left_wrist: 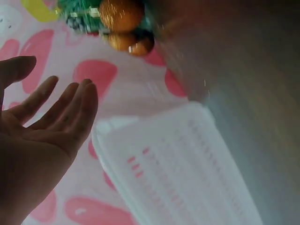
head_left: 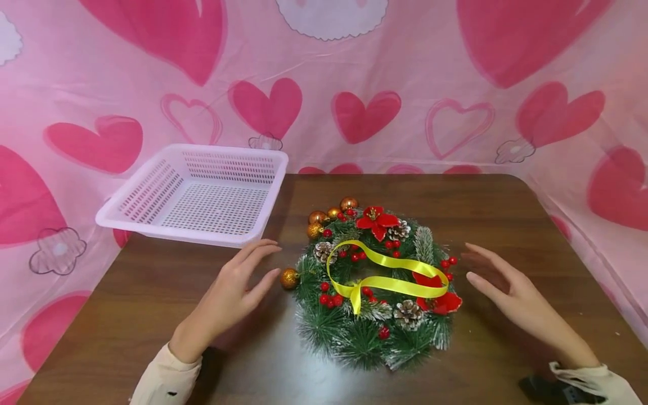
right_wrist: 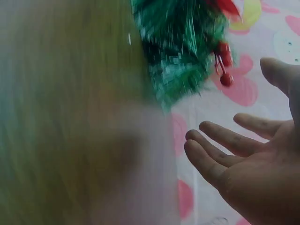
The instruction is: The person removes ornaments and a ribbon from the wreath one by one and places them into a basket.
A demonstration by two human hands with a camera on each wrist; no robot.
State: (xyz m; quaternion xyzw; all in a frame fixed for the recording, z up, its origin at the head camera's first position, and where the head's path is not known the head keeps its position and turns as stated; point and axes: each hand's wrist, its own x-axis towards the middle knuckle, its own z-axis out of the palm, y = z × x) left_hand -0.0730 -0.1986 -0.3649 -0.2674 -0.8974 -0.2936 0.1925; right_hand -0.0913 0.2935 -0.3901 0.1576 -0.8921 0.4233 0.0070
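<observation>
A green Christmas wreath (head_left: pixel 374 337) lies flat on the brown table in the head view, dressed with red flowers, pine cones, red berries and orange-gold baubles (head_left: pixel 316 218). Across its middle rests a loop of yellow ribbon (head_left: pixel 405 286). My left hand (head_left: pixel 235 289) is beside the wreath's left edge, fingers loosely extended, nearest a single gold bauble (head_left: pixel 289 278). To the right of the wreath my right hand (head_left: pixel 516 301) is held with fingers spread and nothing in it. Both wrist views show the palms bare, with part of the wreath (right_wrist: pixel 183 42) beyond the right fingers.
A white perforated plastic basket (head_left: pixel 189 232) stands at the table's back left, with its slotted floor visible. Behind the brown table (head_left: pixel 486 208) hangs a pink cloth (head_left: pixel 314 73) printed with hearts. A dark object (head_left: pixel 549 389) shows by the right sleeve.
</observation>
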